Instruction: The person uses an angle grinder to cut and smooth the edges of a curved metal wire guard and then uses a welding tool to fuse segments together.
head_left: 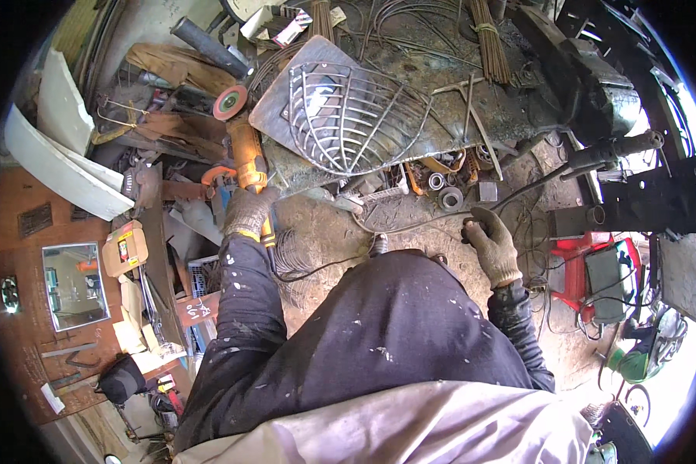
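Note:
My left hand (247, 210), in a grey work glove, is wrapped round the rear body of an orange angle grinder (246, 151). A pinkish-red disc (230, 102) sits at the grinder's far end, beside the corner of a flat metal plate (274, 100). On that plate and the bench rests a curved grille of welded steel rods (356, 116). My right hand (493, 249), also gloved, is held apart from the bench, right of my lap. Its fingers are curled at a dark, flat, rounded piece (483, 216), whose kind I cannot make out.
Metal rod bundles (491, 46) and a T-shaped metal piece (465, 108) lie on the bench (441, 66). Below its edge are metal rings (450, 199) and a trailing cable (425, 226). A red-and-grey machine (603, 278) stands right; a wooden board (23, 255) is left.

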